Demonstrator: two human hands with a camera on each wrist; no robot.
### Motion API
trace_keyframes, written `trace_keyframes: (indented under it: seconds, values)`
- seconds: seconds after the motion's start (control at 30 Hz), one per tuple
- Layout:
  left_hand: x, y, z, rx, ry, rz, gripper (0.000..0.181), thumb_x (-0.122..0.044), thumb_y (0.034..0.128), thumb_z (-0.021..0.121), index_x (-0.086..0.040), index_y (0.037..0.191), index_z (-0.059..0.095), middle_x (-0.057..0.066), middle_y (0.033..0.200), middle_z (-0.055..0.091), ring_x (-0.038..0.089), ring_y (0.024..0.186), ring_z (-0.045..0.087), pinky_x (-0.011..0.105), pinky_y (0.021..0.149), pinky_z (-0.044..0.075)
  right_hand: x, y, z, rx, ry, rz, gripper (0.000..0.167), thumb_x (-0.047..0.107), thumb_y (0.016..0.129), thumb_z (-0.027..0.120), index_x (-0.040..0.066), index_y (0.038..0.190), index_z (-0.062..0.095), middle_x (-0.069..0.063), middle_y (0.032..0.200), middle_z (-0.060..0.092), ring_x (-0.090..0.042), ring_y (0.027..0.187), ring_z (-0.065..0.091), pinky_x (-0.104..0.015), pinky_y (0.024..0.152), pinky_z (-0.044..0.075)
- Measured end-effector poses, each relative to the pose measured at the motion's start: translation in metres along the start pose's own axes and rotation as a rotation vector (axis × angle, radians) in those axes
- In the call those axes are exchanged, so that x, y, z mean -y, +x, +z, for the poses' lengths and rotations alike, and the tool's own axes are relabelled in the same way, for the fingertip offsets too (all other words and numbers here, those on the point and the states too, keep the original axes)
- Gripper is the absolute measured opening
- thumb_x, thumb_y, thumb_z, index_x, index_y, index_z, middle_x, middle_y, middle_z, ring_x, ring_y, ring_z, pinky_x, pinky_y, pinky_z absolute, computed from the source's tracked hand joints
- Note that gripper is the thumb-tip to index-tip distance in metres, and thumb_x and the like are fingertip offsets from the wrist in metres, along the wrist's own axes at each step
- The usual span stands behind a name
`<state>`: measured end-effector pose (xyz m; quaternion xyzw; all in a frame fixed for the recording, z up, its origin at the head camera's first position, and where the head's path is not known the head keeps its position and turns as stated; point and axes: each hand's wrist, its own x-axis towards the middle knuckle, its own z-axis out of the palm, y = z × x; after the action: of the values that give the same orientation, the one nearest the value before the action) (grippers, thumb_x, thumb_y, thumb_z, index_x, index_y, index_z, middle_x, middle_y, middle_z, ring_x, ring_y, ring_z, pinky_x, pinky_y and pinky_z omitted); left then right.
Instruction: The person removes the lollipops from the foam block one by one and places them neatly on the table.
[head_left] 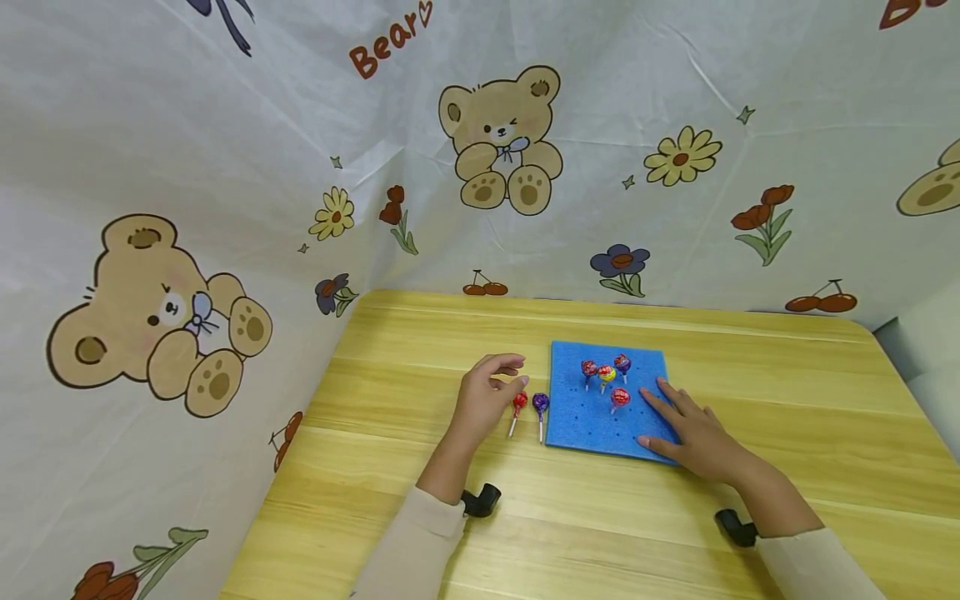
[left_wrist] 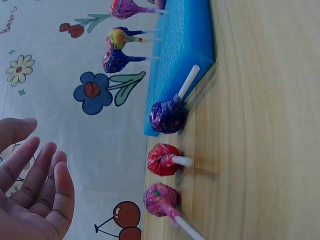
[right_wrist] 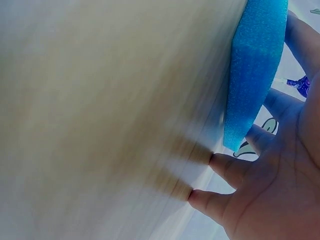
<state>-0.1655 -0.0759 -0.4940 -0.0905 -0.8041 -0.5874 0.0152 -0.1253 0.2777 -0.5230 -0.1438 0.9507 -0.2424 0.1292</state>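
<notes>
My left hand (head_left: 483, 398) hovers over the table just left of two loose lollipops, its fingers loosely bent around nothing. Of these, one is a red lollipop (head_left: 520, 401) and the other a purple lollipop (head_left: 541, 402). The left wrist view adds a pink lollipop (left_wrist: 161, 200) lying beside the red one; in the head view the hand seems to cover it. Several wrapped lollipops, among them a yellow one (head_left: 607, 373), stand upright by their sticks in a blue foam board (head_left: 577, 425). With fingers spread, my right hand (head_left: 697, 437) rests on the board's right edge, some fingertips touching the table (right_wrist: 125, 100).
Small holes dot the foam board's top. A pale cloth (head_left: 585, 242) printed with bears and flowers hangs behind the wooden table and along its left side. Black wrist-camera mounts (head_left: 482, 500) sit at both wrists.
</notes>
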Motion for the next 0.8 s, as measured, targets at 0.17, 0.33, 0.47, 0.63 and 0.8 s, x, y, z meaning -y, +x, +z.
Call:
trace_keyframes:
  seconds: [0.17, 0.33, 0.47, 0.63, 0.8]
  values:
    - [-0.001, -0.002, 0.009, 0.022, -0.020, -0.001, 0.028, -0.022, 0.0935, 0.074, -0.026, 0.121, 0.071, -0.006, 0.117, 0.068, 0.015, 0.102, 0.064, 0.025, 0.077, 0.057, -0.001, 0.000, 0.000, -0.004, -0.004, -0.006, 0.088, 0.056, 0.092, 0.066, 0.017, 0.161, 0.028, -0.024, 0.168, 0.013, -0.061, 0.147, 0.012, -0.084, 0.109, 0.010]
    - [-0.001, -0.004, 0.021, 0.058, -0.040, -0.007, 0.027, -0.016, 0.0937, 0.073, -0.023, 0.120, 0.072, 0.007, 0.119, 0.069, 0.015, 0.097, 0.064, 0.025, 0.074, 0.057, -0.001, 0.000, 0.000, -0.006, -0.008, -0.009, 0.088, 0.056, 0.092, 0.066, 0.017, 0.161, 0.028, -0.024, 0.167, 0.013, -0.061, 0.147, 0.012, -0.084, 0.109, 0.010]
    - [-0.002, -0.005, 0.031, 0.075, -0.024, 0.000, 0.027, -0.019, 0.0936, 0.073, -0.021, 0.121, 0.072, 0.003, 0.117, 0.069, 0.011, 0.093, 0.063, 0.024, 0.071, 0.056, 0.000, 0.000, 0.000, -0.005, -0.009, -0.008, 0.088, 0.056, 0.091, 0.066, 0.017, 0.161, 0.028, -0.024, 0.167, 0.013, -0.061, 0.147, 0.012, -0.084, 0.109, 0.010]
    - [-0.005, -0.006, 0.042, 0.104, -0.024, 0.012, 0.027, -0.022, 0.0947, 0.073, -0.023, 0.122, 0.071, 0.001, 0.118, 0.069, 0.011, 0.099, 0.063, 0.022, 0.077, 0.057, 0.000, 0.000, 0.000, -0.005, -0.008, -0.007, 0.088, 0.057, 0.092, 0.066, 0.017, 0.161, 0.028, -0.024, 0.168, 0.013, -0.061, 0.148, 0.012, -0.084, 0.109, 0.010]
    - [-0.007, -0.007, 0.055, 0.129, -0.004, 0.006, 0.027, -0.023, 0.0940, 0.074, -0.022, 0.121, 0.072, 0.001, 0.118, 0.069, 0.013, 0.096, 0.064, 0.020, 0.075, 0.055, -0.001, 0.000, 0.000, -0.008, -0.012, -0.008, 0.088, 0.056, 0.092, 0.066, 0.017, 0.161, 0.028, -0.024, 0.167, 0.013, -0.061, 0.147, 0.012, -0.084, 0.109, 0.010]
